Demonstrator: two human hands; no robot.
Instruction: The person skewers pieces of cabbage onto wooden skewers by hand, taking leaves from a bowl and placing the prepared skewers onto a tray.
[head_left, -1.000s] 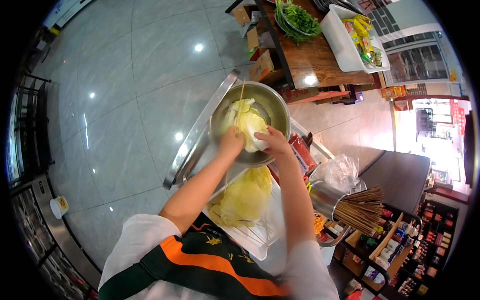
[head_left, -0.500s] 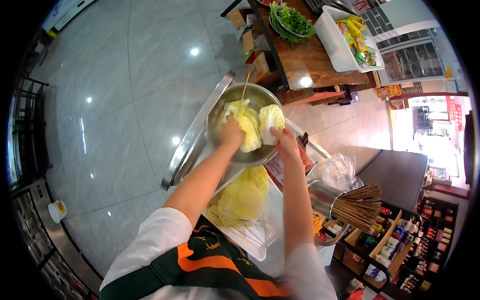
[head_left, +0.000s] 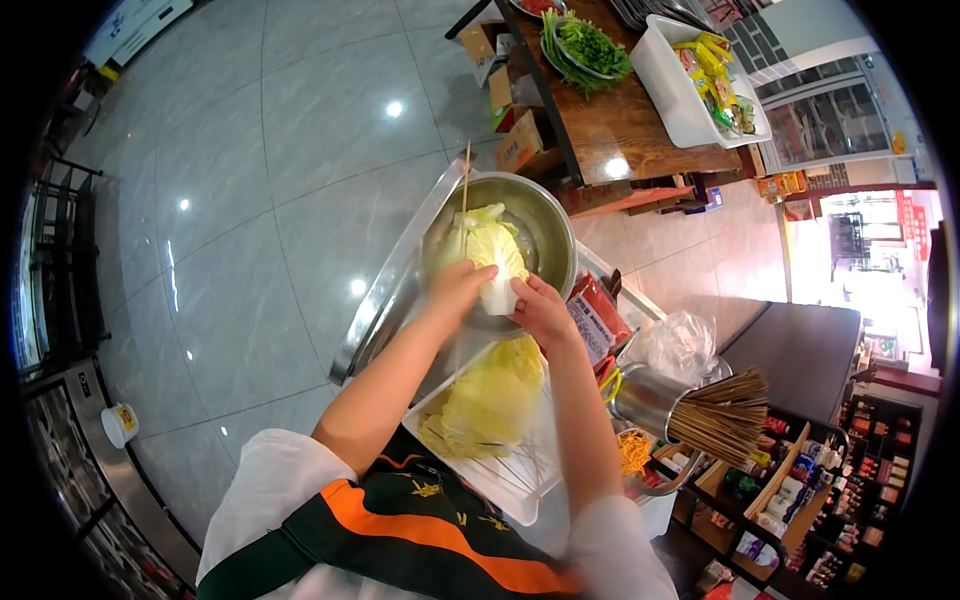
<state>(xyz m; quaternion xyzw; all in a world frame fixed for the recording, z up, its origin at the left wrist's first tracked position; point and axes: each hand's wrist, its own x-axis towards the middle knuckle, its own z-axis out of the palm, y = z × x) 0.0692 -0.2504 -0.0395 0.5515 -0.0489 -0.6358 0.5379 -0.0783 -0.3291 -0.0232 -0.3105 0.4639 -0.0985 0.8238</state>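
Note:
Over the metal bowl (head_left: 562,240), my left hand (head_left: 458,290) is closed, its thumb on a pale napa cabbage leaf (head_left: 497,255). A thin wooden skewer (head_left: 466,180) sticks up beyond that hand, beside the leaves; its lower end is hidden. My right hand (head_left: 543,312) pinches the white stem end of the same leaf. Other cabbage leaves show behind it. Nearer to me, a white tray (head_left: 522,508) carries a pile of yellow cabbage leaves (head_left: 485,400) and several thin skewers.
Right of my right arm are a red packet (head_left: 598,312), a clear plastic bag (head_left: 680,342) and a metal container (head_left: 645,398) full of skewers (head_left: 725,415). Farther off, a wooden table (head_left: 620,135) bears greens (head_left: 590,50) and a white bin (head_left: 665,80) of yellow packets.
My right hand has brought its cabbage leaf leftward against the leaves at my left hand. My left hand has shifted slightly down, and the skewer now stands more upright.

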